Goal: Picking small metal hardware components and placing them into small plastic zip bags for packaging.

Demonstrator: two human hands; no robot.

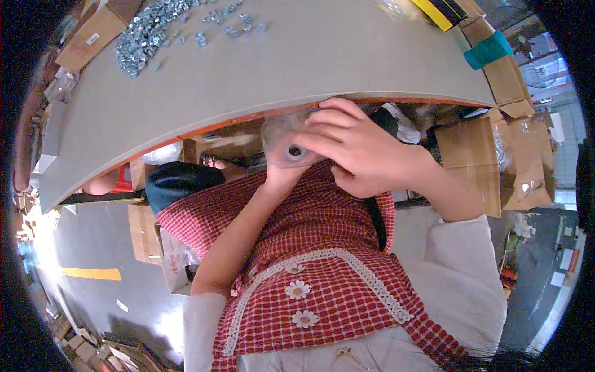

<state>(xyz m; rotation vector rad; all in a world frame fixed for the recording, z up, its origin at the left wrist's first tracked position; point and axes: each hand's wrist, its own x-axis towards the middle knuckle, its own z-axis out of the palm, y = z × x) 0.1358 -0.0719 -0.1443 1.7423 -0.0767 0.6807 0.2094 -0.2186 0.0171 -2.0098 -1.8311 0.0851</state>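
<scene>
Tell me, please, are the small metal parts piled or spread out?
Mostly piled: metal parts form a dense heap on the table, with some scattered alongside.

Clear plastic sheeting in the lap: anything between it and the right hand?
Nothing visible: fingers of the right hand lie over the clear plastic, and the left hand supports it from below. The table lies beyond both hands, not between. What the right fingers cover can't be seen.

Small shiny metal parts [134, 49] are heaped and scattered on a grey table [347, 59], toward its far left corner.
</scene>
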